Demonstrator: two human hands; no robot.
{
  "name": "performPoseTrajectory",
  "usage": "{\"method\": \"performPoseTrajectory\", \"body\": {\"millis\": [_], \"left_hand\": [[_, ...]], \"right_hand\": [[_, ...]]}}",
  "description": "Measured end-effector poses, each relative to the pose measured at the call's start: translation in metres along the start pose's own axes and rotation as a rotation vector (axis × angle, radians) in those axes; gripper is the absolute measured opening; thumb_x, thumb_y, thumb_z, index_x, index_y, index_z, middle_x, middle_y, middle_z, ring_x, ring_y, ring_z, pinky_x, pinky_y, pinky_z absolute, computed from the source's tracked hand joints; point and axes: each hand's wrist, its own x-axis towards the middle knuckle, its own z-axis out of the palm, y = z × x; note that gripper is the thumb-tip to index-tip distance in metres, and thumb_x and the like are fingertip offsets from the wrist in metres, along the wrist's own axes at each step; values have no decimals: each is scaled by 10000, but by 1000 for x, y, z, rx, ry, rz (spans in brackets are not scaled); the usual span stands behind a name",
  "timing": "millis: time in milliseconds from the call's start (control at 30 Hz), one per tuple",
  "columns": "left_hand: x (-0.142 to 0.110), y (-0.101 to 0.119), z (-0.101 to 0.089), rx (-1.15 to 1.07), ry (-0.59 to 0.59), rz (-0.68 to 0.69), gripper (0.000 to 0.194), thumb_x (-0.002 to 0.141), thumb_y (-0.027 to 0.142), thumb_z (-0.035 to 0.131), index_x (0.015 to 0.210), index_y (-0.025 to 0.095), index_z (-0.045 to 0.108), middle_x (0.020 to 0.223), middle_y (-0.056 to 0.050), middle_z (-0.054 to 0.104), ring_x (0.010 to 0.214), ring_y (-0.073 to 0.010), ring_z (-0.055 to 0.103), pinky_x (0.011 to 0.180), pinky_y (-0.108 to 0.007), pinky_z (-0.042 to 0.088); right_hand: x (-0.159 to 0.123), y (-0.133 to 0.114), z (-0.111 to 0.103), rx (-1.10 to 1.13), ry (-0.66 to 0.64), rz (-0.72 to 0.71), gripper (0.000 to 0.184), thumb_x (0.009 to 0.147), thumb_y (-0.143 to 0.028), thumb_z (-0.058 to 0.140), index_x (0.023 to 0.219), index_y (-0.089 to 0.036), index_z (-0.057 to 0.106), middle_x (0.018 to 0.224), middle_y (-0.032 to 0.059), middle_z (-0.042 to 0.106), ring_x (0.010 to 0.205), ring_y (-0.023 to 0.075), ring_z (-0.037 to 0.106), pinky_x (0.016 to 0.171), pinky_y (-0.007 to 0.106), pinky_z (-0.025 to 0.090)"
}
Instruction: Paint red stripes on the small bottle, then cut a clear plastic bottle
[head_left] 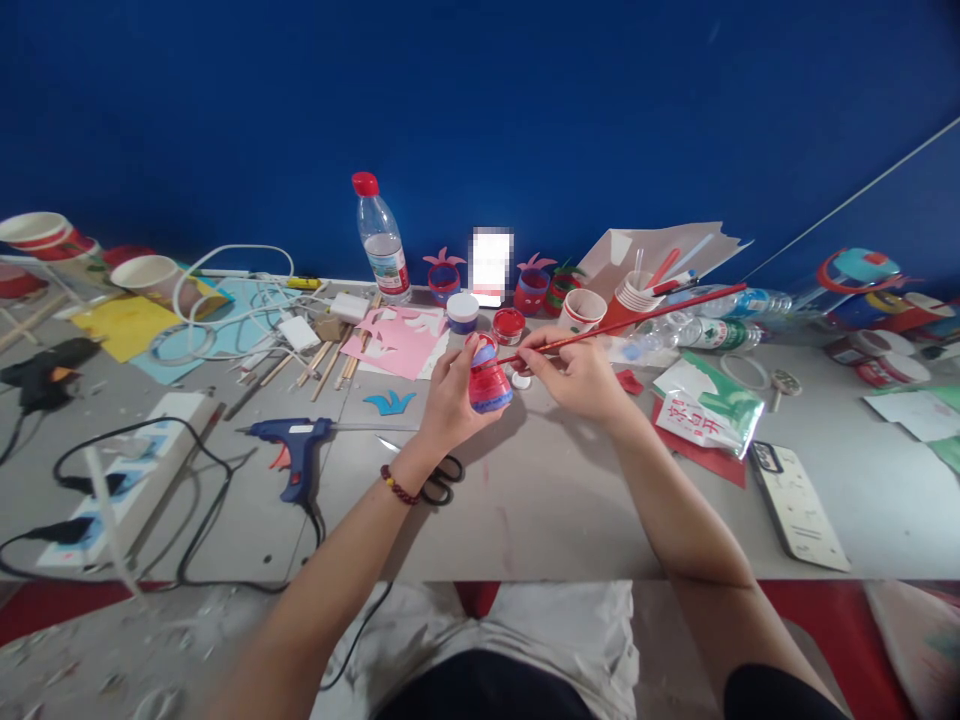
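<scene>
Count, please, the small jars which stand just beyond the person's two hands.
2: a white-lidded blue jar beyond the left hand, and an open red jar to its right. Another may be hidden behind that hand.

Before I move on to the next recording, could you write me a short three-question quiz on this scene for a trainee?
1. Multiple choice: what does the right hand hold?
A) scissors
B) a thin red brush
C) a phone

2. True or false: the left hand is holding the blue glue gun.

3. Fill in the blank: the beaded bracelet is on the person's ____ wrist.

Key:
1. B.
2. False: the blue glue gun lies on the table, while the left hand holds a red-and-blue piece.
3. Left.
</scene>
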Motion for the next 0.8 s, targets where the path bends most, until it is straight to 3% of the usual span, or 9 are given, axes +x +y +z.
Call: {"method": "performPoseTrajectory", "body": {"millis": [200,567,800], "left_hand": [[-1,-2,0,10,-45,-31,1188,668,373,855,1572,279,91,1396,-116,568,1212,-300,533,1069,-485,468],[0,2,-2,16,-15,-60,1147,648,347,871,1549,258,167,1381,-128,575,1202,-302,542,1070,-477,470],[0,0,-1,31,-21,-51,1125,660,346,852,1544,263,161,1388,-124,562,1195,-302,542,1057,-480,476]], "right_hand": [[1,-2,-7,-47,31,-17,199,935,-323,583,821,-184,668,855,71,722,762,187,693,652,306,586],[3,11,-25,-81,98,38,226,922,-359,620,779,-188,659,850,71,723,770,210,715,723,365,625],[-1,9,-10,100,22,39,234,933,-380,619,826,-180,676,917,75,713,786,188,716,736,340,632]]}}
